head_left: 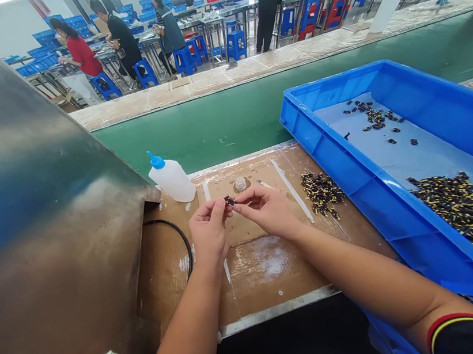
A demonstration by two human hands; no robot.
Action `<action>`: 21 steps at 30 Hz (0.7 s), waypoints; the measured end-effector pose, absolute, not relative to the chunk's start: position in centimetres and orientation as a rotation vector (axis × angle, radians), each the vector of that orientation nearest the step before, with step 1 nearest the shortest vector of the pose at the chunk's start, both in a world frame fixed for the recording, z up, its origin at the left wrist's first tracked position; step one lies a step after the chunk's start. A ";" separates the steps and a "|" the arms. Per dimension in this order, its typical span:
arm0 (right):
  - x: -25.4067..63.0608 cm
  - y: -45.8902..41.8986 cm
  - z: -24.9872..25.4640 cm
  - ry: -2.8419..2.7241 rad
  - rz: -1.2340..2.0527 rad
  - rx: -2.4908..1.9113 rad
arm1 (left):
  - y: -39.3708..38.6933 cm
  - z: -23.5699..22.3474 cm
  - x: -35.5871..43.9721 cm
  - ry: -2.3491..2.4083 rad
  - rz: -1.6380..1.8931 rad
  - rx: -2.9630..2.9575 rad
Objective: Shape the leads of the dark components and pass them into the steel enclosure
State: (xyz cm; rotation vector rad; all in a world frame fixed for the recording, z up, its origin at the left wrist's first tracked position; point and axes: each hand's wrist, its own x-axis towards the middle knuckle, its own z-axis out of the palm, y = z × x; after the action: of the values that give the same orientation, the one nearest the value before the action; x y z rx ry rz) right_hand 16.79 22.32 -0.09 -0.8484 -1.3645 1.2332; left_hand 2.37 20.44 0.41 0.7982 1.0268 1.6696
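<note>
Nearest me, my black sleeve with red and yellow trim [471, 338] ends above my bare forearm. To my left rises a large curved stainless-steel panel [32, 186], and beyond the bench runs a green conveyor belt [196, 136]. To my right sits a wide blue plastic tray [352, 196], holding a big heap of black-and-yellow parts [468, 216]. My work surface is a cardboard-covered bench [266, 272], with a white squeeze bottle with a blue nozzle [171, 177] at its back edge and a smaller black-and-yellow heap [322, 192] beside my right hand [267, 210]. A clear round cap [241, 183] sits just past my fingers. My left hand [209, 230] and right hand meet over the cardboard, both closed in a fingertip pinch on one small dark part [230, 200]. I'd do best keeping my fingertips close together and my wrists steady, so the part can't twist or drop.
</note>
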 end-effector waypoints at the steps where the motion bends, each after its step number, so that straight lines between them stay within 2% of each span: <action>1: 16.8 22.3 -0.1 -1.384 1.201 -0.861 | 20.4 0.7 2.4 1.016 1.645 0.762; 16: 18.4 23.3 0.5 -1.733 0.856 -0.818 | 20.2 1.4 2.4 0.958 1.571 0.632; 21: 22.7 26.7 0.7 -1.744 0.510 -1.202 | 20.6 1.0 1.8 0.972 1.646 0.691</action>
State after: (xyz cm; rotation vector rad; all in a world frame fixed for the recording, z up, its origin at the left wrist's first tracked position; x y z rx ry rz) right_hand 22.70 26.71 0.71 -1.2022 -1.7441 0.5104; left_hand 1.80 20.65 0.96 0.6905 0.9719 1.6459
